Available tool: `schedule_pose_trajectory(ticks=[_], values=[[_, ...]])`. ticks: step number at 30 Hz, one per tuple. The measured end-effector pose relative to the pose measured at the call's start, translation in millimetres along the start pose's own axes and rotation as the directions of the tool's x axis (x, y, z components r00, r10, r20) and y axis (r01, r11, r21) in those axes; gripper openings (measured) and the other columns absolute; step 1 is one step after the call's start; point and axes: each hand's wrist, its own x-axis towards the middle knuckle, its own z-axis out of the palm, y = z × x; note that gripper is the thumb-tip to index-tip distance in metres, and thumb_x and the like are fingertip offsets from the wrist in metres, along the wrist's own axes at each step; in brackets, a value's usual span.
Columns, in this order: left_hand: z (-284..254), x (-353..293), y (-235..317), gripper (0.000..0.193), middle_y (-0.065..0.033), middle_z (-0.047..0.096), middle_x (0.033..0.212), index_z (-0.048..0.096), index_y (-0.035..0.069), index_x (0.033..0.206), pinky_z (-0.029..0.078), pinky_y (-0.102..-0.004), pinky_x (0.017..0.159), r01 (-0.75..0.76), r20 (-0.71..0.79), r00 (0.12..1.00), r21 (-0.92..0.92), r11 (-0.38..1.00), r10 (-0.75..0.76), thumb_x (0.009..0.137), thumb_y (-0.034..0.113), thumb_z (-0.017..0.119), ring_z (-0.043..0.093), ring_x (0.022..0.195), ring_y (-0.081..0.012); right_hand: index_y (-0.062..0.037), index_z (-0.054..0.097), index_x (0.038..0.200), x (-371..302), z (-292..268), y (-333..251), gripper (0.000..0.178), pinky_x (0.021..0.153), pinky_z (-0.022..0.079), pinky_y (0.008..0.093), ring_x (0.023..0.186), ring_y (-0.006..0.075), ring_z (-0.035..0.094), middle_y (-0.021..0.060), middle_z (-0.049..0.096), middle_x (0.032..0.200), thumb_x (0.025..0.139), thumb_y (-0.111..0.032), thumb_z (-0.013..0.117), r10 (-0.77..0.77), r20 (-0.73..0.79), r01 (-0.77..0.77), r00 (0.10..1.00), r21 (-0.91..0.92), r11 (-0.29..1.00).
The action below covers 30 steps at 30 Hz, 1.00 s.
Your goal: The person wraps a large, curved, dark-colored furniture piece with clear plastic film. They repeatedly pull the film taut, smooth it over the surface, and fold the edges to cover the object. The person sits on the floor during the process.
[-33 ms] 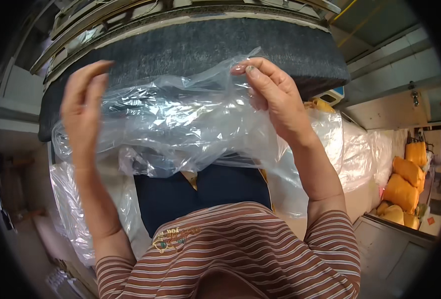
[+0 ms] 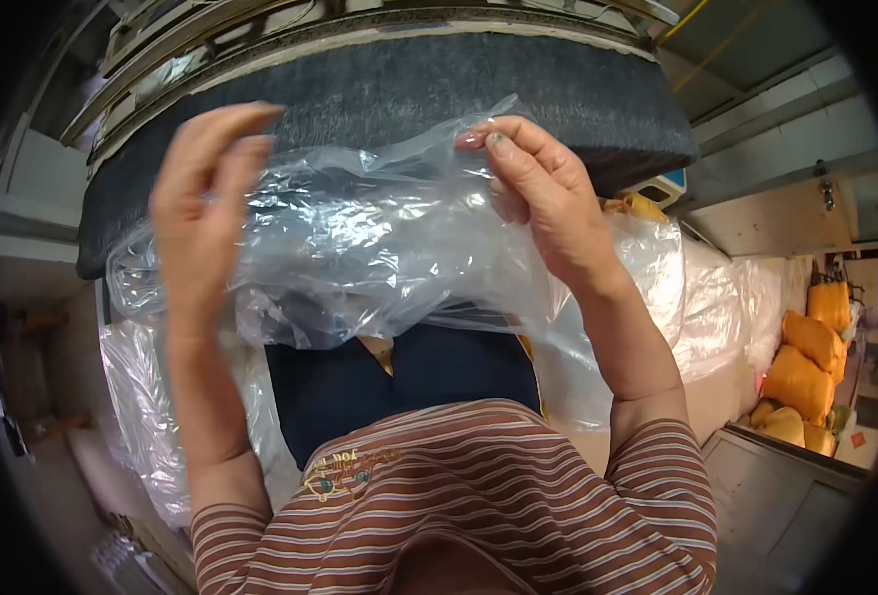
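Note:
A crumpled, see-through plastic bag (image 2: 360,233) stretches across my lap and over the near edge of a dark, fabric-covered table (image 2: 409,84). The thumb and forefinger of my right hand (image 2: 553,193) pinch its raised upper edge, right of the middle. My left hand (image 2: 201,208) is held above the bag's left part, smeared by motion. Its thumb and fingers are apart and nothing shows between them. Whether the left palm touches the plastic cannot be made out.
More clear plastic lies in piles at my left (image 2: 141,416) and right (image 2: 717,307). Orange bundles (image 2: 801,372) are stacked at the far right. A blue-and-white object (image 2: 662,188) sits by the table's right end. Long rails (image 2: 201,64) run behind the table.
My left hand has moved right and slightly up, over the bag. My right hand keeps its pinch and has barely shifted.

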Motion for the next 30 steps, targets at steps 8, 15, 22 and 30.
schedule_pose_trajectory(ticks=[8, 15, 22, 30], values=[[71, -24, 50, 0.018, -0.0059, 0.063, 0.088, 0.065, 0.001, 0.093, 0.047, -0.0221, 0.068, -0.095, 0.115, 0.987, -0.132, 0.987, 0.111, 0.075, -0.002, 0.070, 0.061, 0.077, -0.0124, -0.0062, 0.060, 0.111, -36, 26, 20, 0.026, 0.067, 0.042, 0.0192, 0.079, 0.0061, 0.051, 0.0004, 0.056, 0.096, 0.098, -0.023, 0.046, -0.161, 0.008, 0.161, 0.987, -0.012, 0.987], [57, -101, 33, 0.017, -0.0101, 0.067, 0.091, 0.066, 0.005, 0.088, 0.049, -0.0379, 0.086, -0.153, 0.063, 0.986, -0.055, 0.987, 0.156, 0.076, -0.006, 0.064, 0.065, 0.091, -0.0270, -0.0035, 0.058, 0.103, -27, 37, 43, 0.023, 0.075, 0.046, 0.0272, 0.086, 0.0158, 0.058, 0.0044, 0.061, 0.092, 0.095, -0.024, 0.049, 0.149, 0.173, -0.191, 0.974, 0.261, 0.946], [-159, -96, 42, 0.036, -0.0146, 0.059, 0.108, 0.056, -0.002, 0.109, 0.047, -0.0408, 0.090, -0.071, -0.756, 0.654, -0.030, 0.997, 0.023, 0.096, 0.029, 0.044, 0.057, 0.103, -0.0304, -0.0059, 0.057, 0.091, 8, -31, 65, 0.016, 0.067, 0.050, 0.0299, 0.075, 0.0160, 0.057, 0.0058, 0.059, 0.083, 0.093, -0.022, 0.053, 0.156, -0.260, 0.114, 0.953, 0.783, 0.611], [-249, -29, -81, 0.039, -0.0140, 0.058, 0.102, 0.051, -0.003, 0.121, 0.048, -0.0294, 0.079, 0.017, -0.743, 0.660, -0.136, 0.991, -0.113, 0.084, 0.007, 0.053, 0.057, 0.090, -0.0198, -0.0092, 0.057, 0.093, -82, -246, 4, 0.016, 0.078, 0.049, 0.0334, 0.085, 0.0192, 0.056, 0.0062, 0.058, 0.089, 0.092, -0.024, 0.052, -0.350, -0.823, 0.677, 0.449, 0.058, 0.733]])
